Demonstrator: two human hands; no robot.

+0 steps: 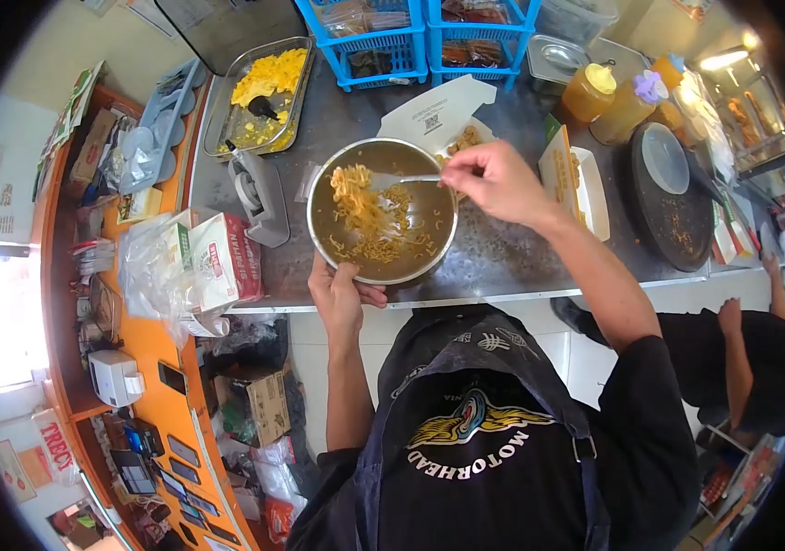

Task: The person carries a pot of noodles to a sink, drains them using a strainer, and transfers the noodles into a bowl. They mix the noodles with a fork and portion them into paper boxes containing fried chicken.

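Observation:
My left hand [346, 292] grips the near rim of a round metal bowl [316, 220], thumb on the edge and fingers beneath. Noodles [383, 241] coated in yellowish sauce lie inside. Above them my right hand [495, 184] pinches the handle of a metal spoon [411, 178] with a clump of noodles at its end; whether its tip has tines is hidden by the noodles. Just behind the bowl stands an open white takeaway box [429, 115] with browned food pieces [466, 140] in it. The bowl is at the counter's front edge, slightly tilted.
Left on the counter are a glass tray [296, 138] of scrambled egg, a tape dispenser [259, 197] and a bagged carton [218, 262]. Right are another food box [594, 193], sauce bottles [590, 90] and a black round board [672, 211]. Another person [732, 358] stands at right.

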